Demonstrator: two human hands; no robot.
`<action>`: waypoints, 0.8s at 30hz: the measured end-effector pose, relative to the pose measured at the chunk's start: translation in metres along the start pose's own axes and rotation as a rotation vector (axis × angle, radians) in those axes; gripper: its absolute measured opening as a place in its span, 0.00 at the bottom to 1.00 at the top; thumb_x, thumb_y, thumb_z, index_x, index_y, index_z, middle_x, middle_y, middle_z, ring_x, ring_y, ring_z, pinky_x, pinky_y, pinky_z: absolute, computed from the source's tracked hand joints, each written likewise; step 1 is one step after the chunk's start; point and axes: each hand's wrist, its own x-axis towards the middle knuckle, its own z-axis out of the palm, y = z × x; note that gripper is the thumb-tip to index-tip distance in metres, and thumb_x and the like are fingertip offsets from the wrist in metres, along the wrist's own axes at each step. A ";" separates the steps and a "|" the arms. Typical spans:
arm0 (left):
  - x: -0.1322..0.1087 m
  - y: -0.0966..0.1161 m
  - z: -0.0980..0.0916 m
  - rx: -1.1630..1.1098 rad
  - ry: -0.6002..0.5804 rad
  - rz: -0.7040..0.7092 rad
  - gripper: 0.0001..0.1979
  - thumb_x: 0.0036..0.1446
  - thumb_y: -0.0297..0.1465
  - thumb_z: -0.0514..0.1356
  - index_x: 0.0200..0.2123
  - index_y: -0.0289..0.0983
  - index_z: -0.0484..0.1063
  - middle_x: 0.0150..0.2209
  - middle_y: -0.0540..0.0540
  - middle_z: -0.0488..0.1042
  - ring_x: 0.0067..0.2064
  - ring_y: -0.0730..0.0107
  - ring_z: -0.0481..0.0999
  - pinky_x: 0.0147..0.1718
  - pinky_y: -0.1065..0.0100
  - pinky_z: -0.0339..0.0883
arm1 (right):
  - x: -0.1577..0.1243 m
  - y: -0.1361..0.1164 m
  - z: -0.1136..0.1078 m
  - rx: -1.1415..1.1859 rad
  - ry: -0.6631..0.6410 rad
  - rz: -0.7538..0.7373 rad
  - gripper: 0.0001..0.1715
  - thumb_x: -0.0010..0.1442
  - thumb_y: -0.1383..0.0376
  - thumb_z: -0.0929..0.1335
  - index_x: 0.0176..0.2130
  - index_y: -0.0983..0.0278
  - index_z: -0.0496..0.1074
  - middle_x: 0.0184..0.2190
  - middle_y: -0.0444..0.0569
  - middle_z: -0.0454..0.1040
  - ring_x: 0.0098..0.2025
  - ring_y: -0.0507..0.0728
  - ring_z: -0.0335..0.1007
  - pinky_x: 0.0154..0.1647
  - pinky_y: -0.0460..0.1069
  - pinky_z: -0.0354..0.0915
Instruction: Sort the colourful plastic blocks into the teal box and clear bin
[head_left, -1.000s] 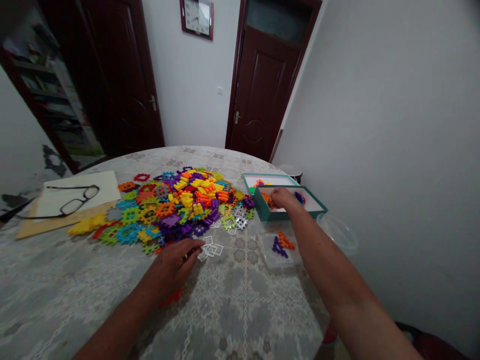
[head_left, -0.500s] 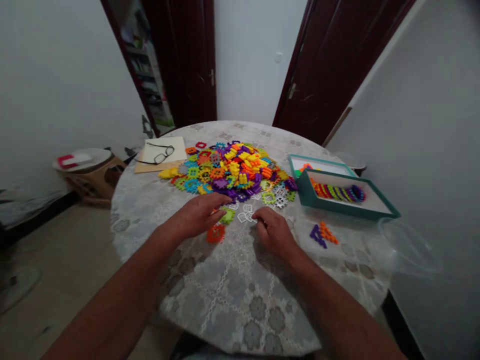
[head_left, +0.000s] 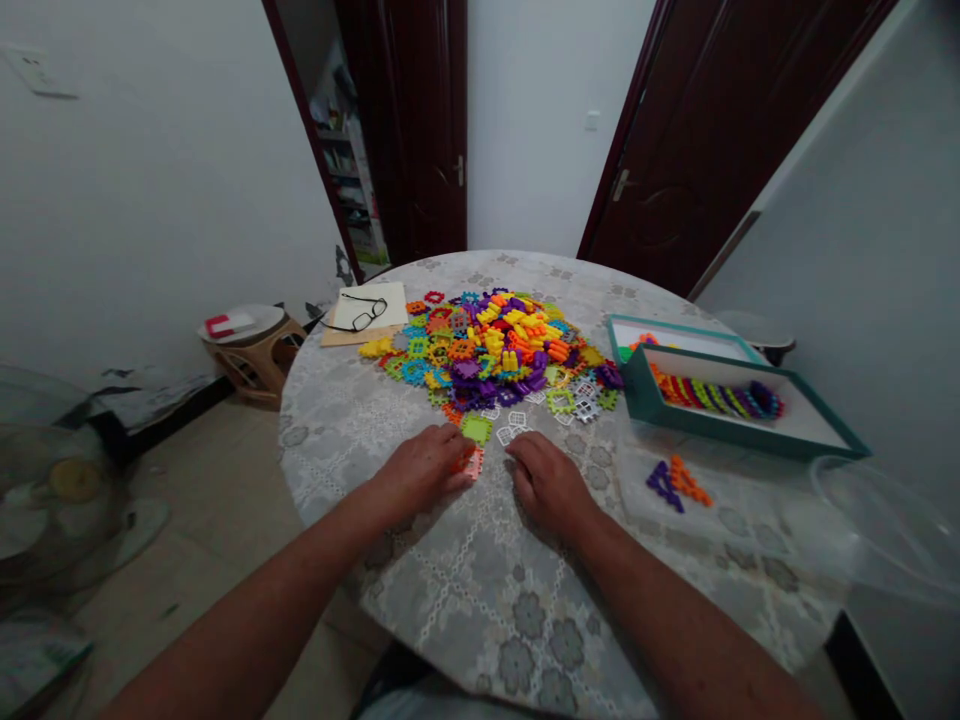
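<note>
Left hand [head_left: 429, 470] rests flat, fingertips touching a red piece [head_left: 473, 463]; right hand [head_left: 547, 482] lies loosely open beside white pieces [head_left: 513, 433].

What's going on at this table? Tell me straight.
A person has both hands down on a round table. The left hand has its fingers on an orange plastic piece. The right hand lies beside it, near some small white squares. Just beyond them is a big pile of colourful pieces. To the right, a teal box holds a row of joined pieces. Whether either hand grips anything is unclear.
</note>
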 end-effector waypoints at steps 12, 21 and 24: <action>0.051 0.010 0.028 -0.228 0.189 0.270 0.27 0.67 0.32 0.64 0.67 0.42 0.65 0.64 0.37 0.70 0.64 0.56 0.73 0.63 0.55 0.70 | 0.002 0.005 0.005 0.107 0.096 0.139 0.21 0.67 0.68 0.67 0.59 0.63 0.71 0.49 0.56 0.77 0.50 0.63 0.74 0.53 0.57 0.71; 0.048 0.000 0.004 0.176 0.272 -0.103 0.23 0.64 0.42 0.68 0.58 0.39 0.74 0.54 0.36 0.75 0.57 0.46 0.72 0.57 0.50 0.68 | 0.007 0.016 -0.007 0.175 0.187 0.302 0.10 0.65 0.66 0.65 0.45 0.61 0.75 0.40 0.50 0.79 0.41 0.59 0.74 0.44 0.52 0.68; 0.056 0.008 0.010 0.215 0.189 -0.067 0.24 0.62 0.45 0.69 0.55 0.39 0.76 0.52 0.36 0.76 0.55 0.45 0.71 0.54 0.50 0.67 | 0.006 0.022 -0.009 0.161 0.199 0.335 0.09 0.65 0.66 0.65 0.42 0.61 0.75 0.39 0.50 0.78 0.41 0.59 0.74 0.43 0.52 0.66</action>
